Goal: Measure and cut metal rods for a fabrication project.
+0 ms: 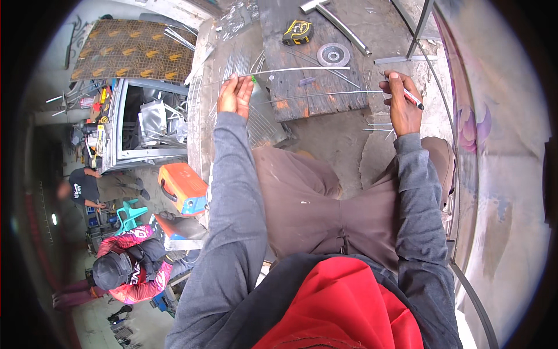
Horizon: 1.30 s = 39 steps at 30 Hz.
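Observation:
My left hand (235, 96) is palm up with fingers curled around a thin metal rod (302, 69), which runs right above the workbench. Red-and-white with a dark tip, a marker pen (411, 98) lies across my right hand (401, 103), whose fingers are closed on it. A second thin metal rod (331, 93) reaches my right fingertips; whether they grip it, I cannot tell. Beneath the rods is a dark, worn wooden board (317, 107). On it sit a grinding disc (333, 54) and a yellow-black tape measure (297, 32).
A T-shaped metal hammer (337, 26) lies beyond the disc. Several thin rods (235, 58) are left of the board. An orange machine (183, 187) stands left of my arm, below a metal-framed bin (154, 119) of scrap. Two other people are at the left, one crouched (131, 264).

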Each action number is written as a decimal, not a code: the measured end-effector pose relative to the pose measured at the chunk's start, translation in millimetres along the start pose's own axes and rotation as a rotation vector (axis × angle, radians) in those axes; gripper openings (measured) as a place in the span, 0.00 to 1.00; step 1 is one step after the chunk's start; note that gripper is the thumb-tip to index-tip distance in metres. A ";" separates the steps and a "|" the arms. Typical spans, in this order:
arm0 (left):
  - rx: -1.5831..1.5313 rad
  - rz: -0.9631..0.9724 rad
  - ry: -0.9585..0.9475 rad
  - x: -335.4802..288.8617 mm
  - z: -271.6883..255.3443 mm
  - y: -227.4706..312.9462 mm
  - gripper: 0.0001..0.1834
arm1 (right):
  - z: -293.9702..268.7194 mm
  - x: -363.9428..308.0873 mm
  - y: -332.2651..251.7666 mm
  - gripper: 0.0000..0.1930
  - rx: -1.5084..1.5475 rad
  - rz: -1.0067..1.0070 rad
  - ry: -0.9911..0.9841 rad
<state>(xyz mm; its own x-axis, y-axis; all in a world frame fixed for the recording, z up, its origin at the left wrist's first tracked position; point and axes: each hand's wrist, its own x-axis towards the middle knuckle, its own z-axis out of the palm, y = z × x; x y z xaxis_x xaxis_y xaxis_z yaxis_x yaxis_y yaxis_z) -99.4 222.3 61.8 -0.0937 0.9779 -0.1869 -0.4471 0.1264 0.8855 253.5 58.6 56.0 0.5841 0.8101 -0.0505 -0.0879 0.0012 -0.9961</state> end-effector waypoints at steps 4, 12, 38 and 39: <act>0.135 -0.138 0.006 41.8 33.7 -12.1 0.08 | -0.3 1.8 0.8 0.19 0.028 0.004 0.021; 0.547 -0.342 0.148 87.2 41.0 -38.6 0.11 | 2.3 3.9 -6.9 0.19 0.038 0.019 0.021; 0.932 0.244 -0.591 -100.4 99.1 -66.7 0.14 | -5.8 -11.5 0.5 0.16 0.221 0.089 -0.215; 0.851 0.209 -0.603 -109.7 103.0 -67.1 0.14 | -4.4 -14.0 -1.0 0.16 0.211 0.082 -0.249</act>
<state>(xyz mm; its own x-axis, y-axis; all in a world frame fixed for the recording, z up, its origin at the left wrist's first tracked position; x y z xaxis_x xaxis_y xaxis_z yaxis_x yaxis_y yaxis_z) 32.6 123.7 66.7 0.4642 0.8849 0.0382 0.3184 -0.2070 0.9251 249.0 44.7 57.4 0.3556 0.9307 -0.0854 -0.3072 0.0301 -0.9512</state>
